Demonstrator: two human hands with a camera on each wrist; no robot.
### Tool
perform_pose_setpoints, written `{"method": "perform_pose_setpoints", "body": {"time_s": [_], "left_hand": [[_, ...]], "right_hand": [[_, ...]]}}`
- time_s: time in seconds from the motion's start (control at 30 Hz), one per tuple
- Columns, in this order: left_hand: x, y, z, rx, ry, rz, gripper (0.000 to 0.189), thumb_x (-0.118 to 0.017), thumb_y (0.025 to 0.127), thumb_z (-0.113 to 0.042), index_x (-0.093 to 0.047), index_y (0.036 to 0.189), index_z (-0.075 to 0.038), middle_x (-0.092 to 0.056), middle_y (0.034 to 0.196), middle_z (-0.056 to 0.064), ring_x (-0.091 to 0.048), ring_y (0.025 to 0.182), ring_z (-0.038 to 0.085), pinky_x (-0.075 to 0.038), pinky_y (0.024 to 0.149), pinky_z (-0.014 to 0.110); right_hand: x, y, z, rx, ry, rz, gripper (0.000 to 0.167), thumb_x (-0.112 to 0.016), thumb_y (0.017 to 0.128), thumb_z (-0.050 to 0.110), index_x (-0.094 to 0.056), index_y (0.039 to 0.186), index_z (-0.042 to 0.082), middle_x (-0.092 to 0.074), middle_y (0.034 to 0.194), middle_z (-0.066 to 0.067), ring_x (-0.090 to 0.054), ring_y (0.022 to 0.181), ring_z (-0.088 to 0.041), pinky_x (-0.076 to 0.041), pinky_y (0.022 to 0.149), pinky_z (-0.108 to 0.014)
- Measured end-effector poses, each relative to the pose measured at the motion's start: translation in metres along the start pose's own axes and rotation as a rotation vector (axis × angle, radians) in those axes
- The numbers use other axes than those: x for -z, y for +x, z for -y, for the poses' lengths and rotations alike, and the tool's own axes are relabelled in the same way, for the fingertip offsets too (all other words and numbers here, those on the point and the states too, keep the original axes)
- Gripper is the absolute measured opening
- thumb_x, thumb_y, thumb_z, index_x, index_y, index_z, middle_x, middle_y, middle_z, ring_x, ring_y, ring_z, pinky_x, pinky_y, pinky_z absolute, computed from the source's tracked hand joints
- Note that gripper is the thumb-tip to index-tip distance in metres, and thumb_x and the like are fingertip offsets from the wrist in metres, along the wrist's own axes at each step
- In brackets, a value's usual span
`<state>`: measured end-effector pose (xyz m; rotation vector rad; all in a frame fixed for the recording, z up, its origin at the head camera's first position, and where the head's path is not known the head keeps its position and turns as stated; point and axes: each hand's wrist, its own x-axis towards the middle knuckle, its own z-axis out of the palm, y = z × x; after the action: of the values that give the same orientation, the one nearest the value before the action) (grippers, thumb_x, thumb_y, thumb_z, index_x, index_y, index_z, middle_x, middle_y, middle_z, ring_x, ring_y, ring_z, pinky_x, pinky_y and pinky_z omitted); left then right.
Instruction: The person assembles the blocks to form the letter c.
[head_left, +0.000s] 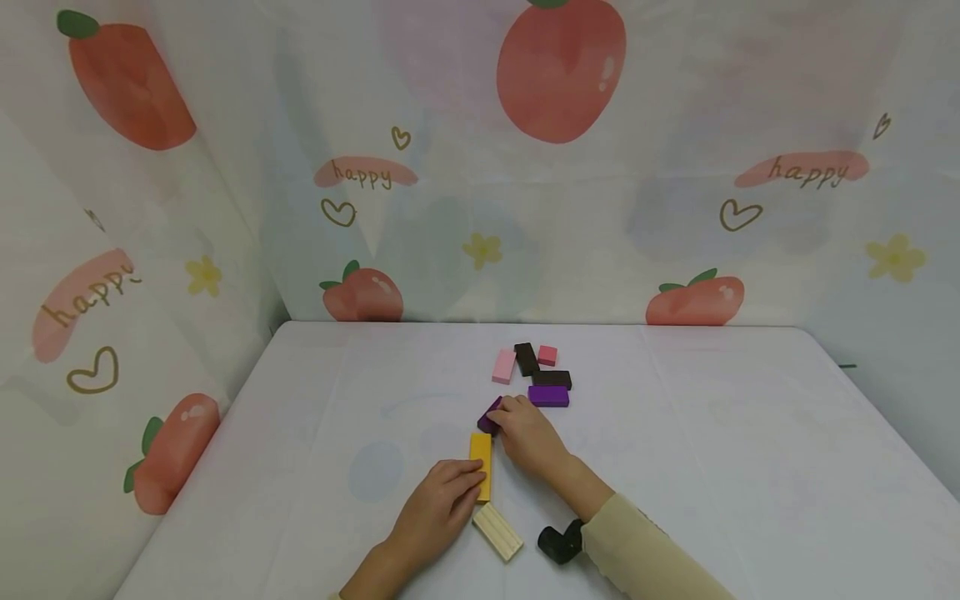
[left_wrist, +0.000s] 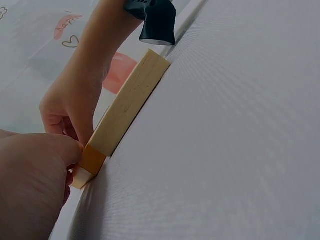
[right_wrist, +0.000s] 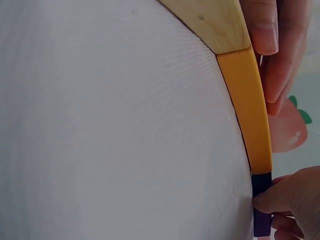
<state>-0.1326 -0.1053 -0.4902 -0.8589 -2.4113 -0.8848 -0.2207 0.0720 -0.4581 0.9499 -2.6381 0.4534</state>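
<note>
Here, pinched between the thumb and fingers of the right hand [head_left: 531, 433], a small purple block [right_wrist: 262, 225] is held on the desk [head_left: 712, 467], smooth and dark, its middle partly covered by the grip. Its near end is set at a slant right by the far end of a yellow block [right_wrist: 247, 110], and in the right wrist view the two are seen to meet. The yellow one, long, flat and square-edged, is touched from the left by the fingertips of the left hand [head_left: 438, 504], its fingers loosely stretched and clasped round nothing. To its near end a pale wooden block [left_wrist: 130, 105] is joined at an angle, left unpainted, with lines along its top and grain shown on its side. Farther out, more pieces are scattered flat: a second purple block [head_left: 549, 397] laid against a dark brown block [head_left: 552, 380], another brown block [head_left: 527, 359] tilted behind, a pink bar [head_left: 504, 367] beside it, and a coral square [head_left: 547, 356]. By the beige sleeve [head_left: 648, 550], a rounded black device [head_left: 560, 543] is seen at the right wrist. Everything is backed by a creased cloth backdrop [head_left: 570, 292], printed with red fruit [head_left: 561, 83] and yellow flowers [head_left: 896, 258].
</note>
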Motion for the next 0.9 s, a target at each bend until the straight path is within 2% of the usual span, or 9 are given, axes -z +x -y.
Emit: {"method": "perform_pose_setpoints", "body": {"time_s": [0.9], "left_hand": [[0.0001, 0.0003, -0.0007, -0.019, 0.003, -0.014, 0.020, -0.067, 0.082, -0.007, -0.069, 0.102, -0.005, -0.061, 0.111, 0.003, -0.053, 0.102, 0.015, -0.046, 0.087, 0.026]], "right_hand": [[0.0014, -0.0012, 0.0008, 0.003, -0.006, -0.008, 0.019, -0.071, 0.077, 0.004, -0.071, 0.096, 0.002, -0.061, 0.087, -0.006, -0.053, 0.080, -0.019, -0.050, 0.077, -0.026]]}}
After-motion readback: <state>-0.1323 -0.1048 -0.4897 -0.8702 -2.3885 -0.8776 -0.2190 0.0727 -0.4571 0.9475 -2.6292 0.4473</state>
